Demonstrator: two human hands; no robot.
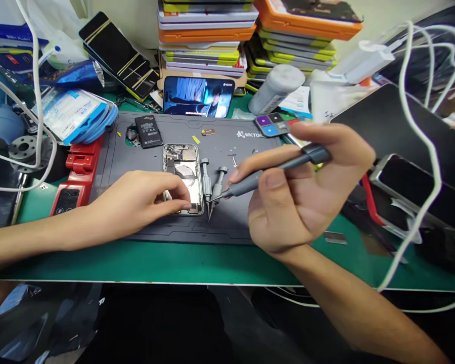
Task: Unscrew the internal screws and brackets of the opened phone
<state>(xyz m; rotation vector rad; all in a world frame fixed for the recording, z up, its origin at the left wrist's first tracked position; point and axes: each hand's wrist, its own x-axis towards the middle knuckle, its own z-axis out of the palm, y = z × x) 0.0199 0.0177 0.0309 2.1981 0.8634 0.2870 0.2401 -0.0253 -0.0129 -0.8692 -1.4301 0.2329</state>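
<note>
An opened phone (193,174) with its inner parts bare lies on the grey work mat (129,167). Over its lower half is my left hand (151,199), thumb and forefinger brought together close to the bottom edge. Whatever sits between those fingertips is too small or hidden to name. My right hand (291,202) grips a dark grey screwdriver (246,183), its tip pointing left towards the phone's lower right side. Two more grey screwdrivers, one upright in line with the phone (206,177) and one slanted (219,184), lie right beside the phone.
A black battery (148,132) and small loose parts lie on the mat. Behind stands a phone playing a video (198,96), before stacked boxes (208,35). A red holder (79,172) is at left; white cables (420,136) hang at right.
</note>
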